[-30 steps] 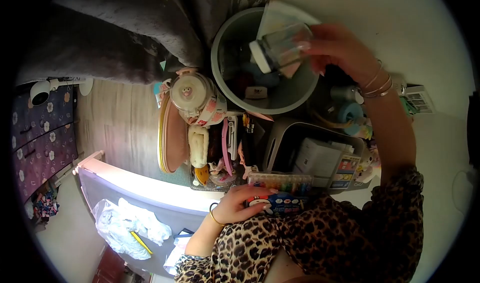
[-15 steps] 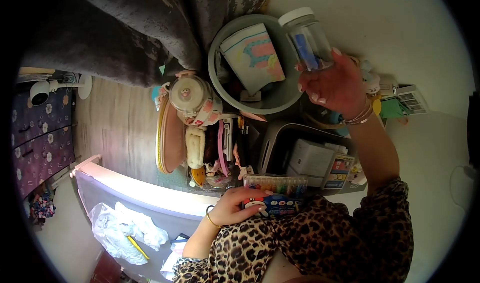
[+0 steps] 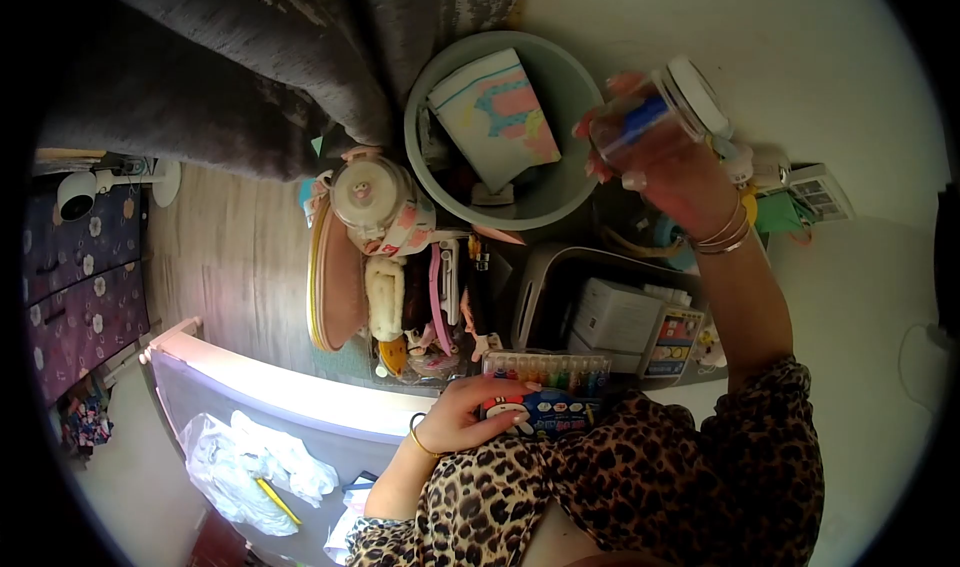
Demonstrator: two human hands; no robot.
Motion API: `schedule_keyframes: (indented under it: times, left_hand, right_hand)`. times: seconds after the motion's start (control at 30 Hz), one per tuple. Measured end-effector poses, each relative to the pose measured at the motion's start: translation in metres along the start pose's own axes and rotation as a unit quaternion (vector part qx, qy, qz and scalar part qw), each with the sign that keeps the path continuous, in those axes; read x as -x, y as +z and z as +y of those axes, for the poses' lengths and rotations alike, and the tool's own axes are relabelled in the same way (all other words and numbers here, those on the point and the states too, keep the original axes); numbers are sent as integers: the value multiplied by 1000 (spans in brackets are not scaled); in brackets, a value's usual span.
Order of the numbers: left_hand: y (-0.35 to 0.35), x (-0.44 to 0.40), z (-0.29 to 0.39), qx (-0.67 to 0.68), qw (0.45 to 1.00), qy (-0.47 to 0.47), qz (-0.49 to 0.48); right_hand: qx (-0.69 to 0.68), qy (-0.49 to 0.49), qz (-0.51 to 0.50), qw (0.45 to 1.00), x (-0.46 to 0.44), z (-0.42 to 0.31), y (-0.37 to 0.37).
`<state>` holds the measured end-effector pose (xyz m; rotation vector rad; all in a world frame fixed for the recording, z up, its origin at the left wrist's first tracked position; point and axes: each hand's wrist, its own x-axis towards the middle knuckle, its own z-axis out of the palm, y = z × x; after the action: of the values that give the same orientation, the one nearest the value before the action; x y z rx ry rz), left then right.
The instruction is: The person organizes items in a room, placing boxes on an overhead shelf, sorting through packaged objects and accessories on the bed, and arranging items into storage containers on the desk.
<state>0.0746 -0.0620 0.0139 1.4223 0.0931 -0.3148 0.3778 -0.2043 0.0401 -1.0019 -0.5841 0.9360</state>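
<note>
My right hand (image 3: 665,172) is wrapped round a clear jar (image 3: 645,125) with a white lid (image 3: 699,95); something blue shows inside. The jar is tilted, to the right of a round grey-green bin (image 3: 500,217). A folded white sheet with pink and blue print (image 3: 505,117) lies in the bin. Against the leopard-print clothing, my left hand (image 3: 470,414) holds a blue box with a cartoon figure (image 3: 560,413). A clear case of colourful pens (image 3: 547,369) sits just beyond that box.
A lidded cup (image 3: 370,195), a pink pouch (image 3: 340,282) and a holder of small items (image 3: 437,307) stand left of centre. A dark container (image 3: 535,297) with white boxes is right of them. White plastic bags (image 3: 250,472) lie at the lower left.
My right hand has moved the jar from over the bin to its right side and turned it, so its lid now points right. The printed sheet now lies in the bin. My left hand has stayed put.
</note>
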Motion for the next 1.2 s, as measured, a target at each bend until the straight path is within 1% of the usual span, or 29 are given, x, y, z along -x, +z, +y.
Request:
schedule_keyframes:
  times: [0.1, 0.17, 0.23, 0.27, 0.3, 0.33, 0.4, 0.5, 0.6, 0.7, 0.73, 0.83, 0.93, 1.03, 1.1, 1.17, 1.2]
  left_hand:
    - [-1, 0, -1, 1, 1000, -3, -2]
    - [-1, 0, -1, -2, 1000, -6, -3]
    - [-3, 0, 0, -6, 1000, -10, -5]
    - [-4, 1, 0, -7, 1000, -17, -7]
    - [-4, 1, -1, -7, 1000, -23, -10]
    - [-5, 2, -1, -8, 999, -29, -12]
    - [-5, -1, 1, -13, 1000, -10, -8]
    - [-4, -2, -2, -10, 1000, -2, -9]
    - [-5, -1, -2, -7, 1000, 3, -5]
    - [-9, -2, 2, -31, 999, 9, 3]
    - [-10, -2, 4, -43, 999, 11, 4]
    - [-9, 2, -2, -42, 999, 1, 11]
    - [-9, 0, 2, -51, 999, -7, 5]
    - [-9, -3, 6, -40, 999, -1, 1]
    - [-11, -4, 8, -42, 999, 5, 2]
    - [-13, -3, 7, -43, 999, -2, 1]
    - [-13, -1, 3, -43, 999, -12, 0]
  right_hand:
    - [-69, 49, 92, 992, 6, -4, -7]
    - [-92, 9, 147, 985, 12, -8, -4]
    - [40, 12, 223, 974, 21, -11, -7]
    - [183, 35, 267, 945, 29, -11, -15]
    - [322, 58, 304, 895, 36, -11, -22]
    - [370, 34, 305, 877, 41, -4, -32]
    - [463, -13, 303, 833, 49, 20, -53]
    - [513, 54, 247, 820, 53, 49, -55]
    - [540, 164, 165, 809, 46, 68, -46]
    - [588, 183, 87, 783, 41, 86, -47]
    - [600, 185, 61, 776, 37, 87, -46]
    - [637, 150, 15, 756, 35, 97, -48]
    - [596, 139, 20, 791, 36, 95, -45]
    - [644, 131, 0, 753, 35, 46, -27]
    - [632, 153, 143, 746, 23, 18, -38]
    - [595, 22, 275, 754, 5, -4, -28]
    - [563, 11, 249, 788, -9, -8, -18]
